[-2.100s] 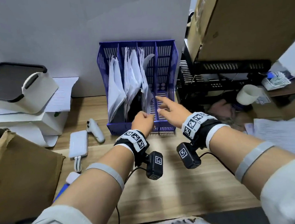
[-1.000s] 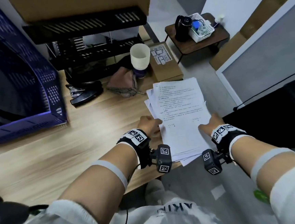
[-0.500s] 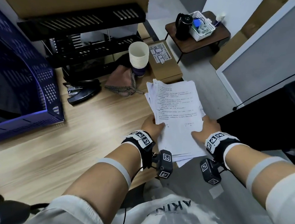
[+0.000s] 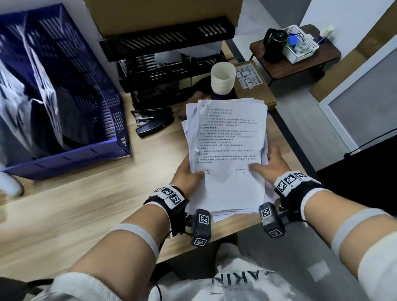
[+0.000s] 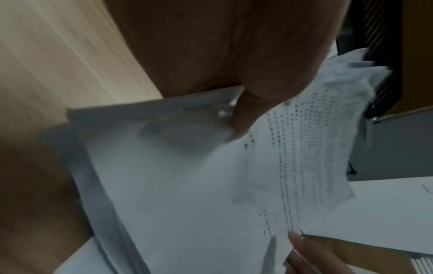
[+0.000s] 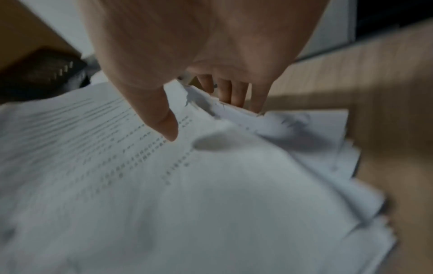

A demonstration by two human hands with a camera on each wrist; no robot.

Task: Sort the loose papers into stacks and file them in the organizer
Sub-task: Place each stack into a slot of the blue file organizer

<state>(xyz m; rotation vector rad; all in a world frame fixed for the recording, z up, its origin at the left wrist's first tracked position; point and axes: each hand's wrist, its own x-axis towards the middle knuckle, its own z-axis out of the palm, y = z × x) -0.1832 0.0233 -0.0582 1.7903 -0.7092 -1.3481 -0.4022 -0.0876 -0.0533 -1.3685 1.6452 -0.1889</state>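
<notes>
A thick stack of printed white papers (image 4: pixel 228 147) is held above the desk's right end, its edges uneven. My left hand (image 4: pixel 190 177) grips its left side, thumb on top and fingers underneath. My right hand (image 4: pixel 269 165) grips the right side the same way. In the left wrist view the thumb (image 5: pixel 248 111) presses the top sheet of the stack (image 5: pixel 187 185). The right wrist view shows the thumb (image 6: pixel 161 118) on the printed sheet (image 6: pixel 164 194) and fingers (image 6: pixel 234 92) curled under its edge. The blue organizer (image 4: pixel 74 118) stands at the left with papers in its slots.
On the wooden desk (image 4: pixel 66 210) a black stapler (image 4: pixel 152 123) lies between the organizer and the stack. Behind are a black mesh tray rack (image 4: pixel 173 66), a stack of paper cups (image 4: pixel 222 79) and a cardboard box (image 4: pixel 254 83). A side table (image 4: pixel 297 62) stands to the right.
Both hands left the organizer, took hold of the paper stack at the desk's right end and lifted it off the desk. It has come left and towards me.
</notes>
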